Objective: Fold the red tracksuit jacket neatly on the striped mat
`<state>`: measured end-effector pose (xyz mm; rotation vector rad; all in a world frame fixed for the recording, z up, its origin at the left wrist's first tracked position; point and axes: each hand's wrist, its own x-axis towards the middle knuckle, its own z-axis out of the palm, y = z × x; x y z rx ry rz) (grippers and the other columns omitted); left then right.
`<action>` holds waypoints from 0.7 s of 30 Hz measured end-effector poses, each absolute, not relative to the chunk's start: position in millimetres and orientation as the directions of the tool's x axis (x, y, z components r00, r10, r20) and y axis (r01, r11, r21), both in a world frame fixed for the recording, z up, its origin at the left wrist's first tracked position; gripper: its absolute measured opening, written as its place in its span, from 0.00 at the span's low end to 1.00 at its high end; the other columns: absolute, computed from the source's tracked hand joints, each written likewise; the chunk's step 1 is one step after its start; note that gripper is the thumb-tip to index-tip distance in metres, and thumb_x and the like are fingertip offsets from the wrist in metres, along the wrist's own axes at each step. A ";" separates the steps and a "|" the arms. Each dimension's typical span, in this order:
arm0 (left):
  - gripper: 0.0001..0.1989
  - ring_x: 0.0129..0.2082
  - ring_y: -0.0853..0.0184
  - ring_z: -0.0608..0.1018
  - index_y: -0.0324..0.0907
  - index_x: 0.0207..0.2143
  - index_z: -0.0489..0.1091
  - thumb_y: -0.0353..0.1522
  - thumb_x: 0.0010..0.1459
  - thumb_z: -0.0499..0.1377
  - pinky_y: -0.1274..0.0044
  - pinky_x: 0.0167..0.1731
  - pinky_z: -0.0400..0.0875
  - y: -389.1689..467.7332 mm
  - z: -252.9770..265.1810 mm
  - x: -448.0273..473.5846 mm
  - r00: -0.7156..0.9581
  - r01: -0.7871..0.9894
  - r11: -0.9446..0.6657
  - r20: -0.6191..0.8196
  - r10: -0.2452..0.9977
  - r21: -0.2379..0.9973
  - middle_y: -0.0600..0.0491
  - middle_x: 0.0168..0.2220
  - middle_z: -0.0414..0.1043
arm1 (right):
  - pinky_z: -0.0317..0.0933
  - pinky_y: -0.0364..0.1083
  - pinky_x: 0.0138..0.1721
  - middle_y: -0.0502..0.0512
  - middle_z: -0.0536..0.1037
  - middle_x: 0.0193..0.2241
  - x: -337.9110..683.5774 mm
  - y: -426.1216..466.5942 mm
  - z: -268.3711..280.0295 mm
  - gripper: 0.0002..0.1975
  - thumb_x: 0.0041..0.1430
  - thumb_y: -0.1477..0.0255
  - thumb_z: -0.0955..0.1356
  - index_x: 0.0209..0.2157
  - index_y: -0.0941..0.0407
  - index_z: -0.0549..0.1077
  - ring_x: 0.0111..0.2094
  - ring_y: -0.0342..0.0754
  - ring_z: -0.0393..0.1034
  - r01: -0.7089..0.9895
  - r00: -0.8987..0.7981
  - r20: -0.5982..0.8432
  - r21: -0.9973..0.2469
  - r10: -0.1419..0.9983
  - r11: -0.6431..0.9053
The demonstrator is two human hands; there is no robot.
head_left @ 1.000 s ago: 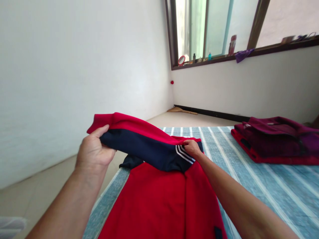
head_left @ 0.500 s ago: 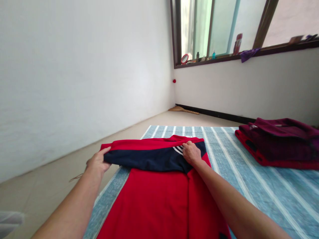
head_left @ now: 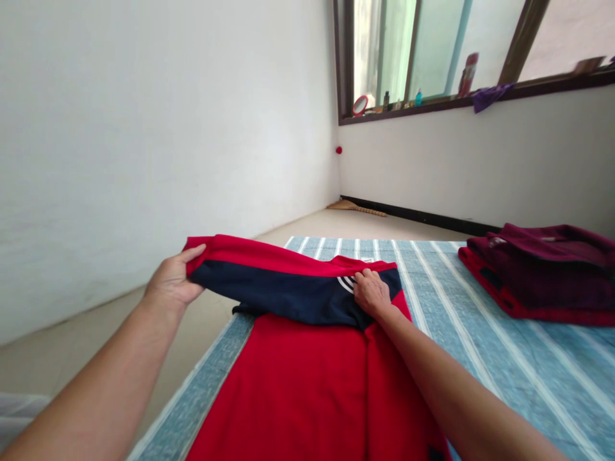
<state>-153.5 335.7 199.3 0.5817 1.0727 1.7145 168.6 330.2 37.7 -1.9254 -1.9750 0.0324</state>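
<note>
A red jacket [head_left: 293,384] with a navy panel and white stripes on its sleeve lies spread on a blue striped sheet [head_left: 446,320]. One sleeve [head_left: 269,282] is laid across the upper part of the jacket. My left hand [head_left: 175,275] grips the cuff end of that sleeve and holds it raised, out past the sheet's left edge. Near the shoulder, by the white stripes, my right hand [head_left: 372,291] is closed with its fingers on the sleeve fabric; its fingertips are partly hidden.
To the right sits a stack of folded maroon and red clothes [head_left: 542,275]. A broom [head_left: 355,207] lies on the floor by the far wall. Small bottles, a round mirror [head_left: 360,105] and a purple cloth [head_left: 490,97] are on the windowsill.
My left hand has lifted the sleeve's cuff end higher and slightly to the left. My right hand stays at the shoulder end. The view has shifted a little.
</note>
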 end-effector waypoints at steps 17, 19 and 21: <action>0.14 0.28 0.63 0.81 0.33 0.34 0.75 0.18 0.50 0.52 0.74 0.32 0.79 252.7 242.1 -94.1 -0.366 -0.341 -0.286 0.154 0.918 0.895 0.49 0.27 0.79 | 0.58 0.45 0.36 0.57 0.76 0.41 178.3 341.6 56.5 0.19 0.65 0.64 0.55 0.47 0.54 0.71 0.41 0.51 0.71 0.911 0.108 0.145 -0.410 0.983 -0.040; 0.13 0.25 0.65 0.80 0.34 0.31 0.76 0.17 0.47 0.54 0.77 0.30 0.79 245.2 236.5 -100.4 -0.368 -0.243 -0.315 0.214 0.905 0.917 0.50 0.26 0.78 | 0.58 0.45 0.36 0.57 0.76 0.42 179.5 344.7 58.6 0.18 0.64 0.65 0.56 0.50 0.53 0.68 0.42 0.52 0.71 0.916 0.094 0.144 -0.400 0.985 -0.029; 0.12 0.22 0.67 0.79 0.35 0.28 0.76 0.17 0.44 0.56 0.81 0.27 0.78 240.6 230.4 -111.0 -0.373 -0.144 -0.315 0.243 0.896 0.938 0.50 0.24 0.78 | 0.58 0.45 0.37 0.56 0.75 0.43 180.2 347.8 60.4 0.17 0.63 0.65 0.58 0.50 0.51 0.69 0.42 0.53 0.70 0.924 0.064 0.138 -0.383 0.988 -0.006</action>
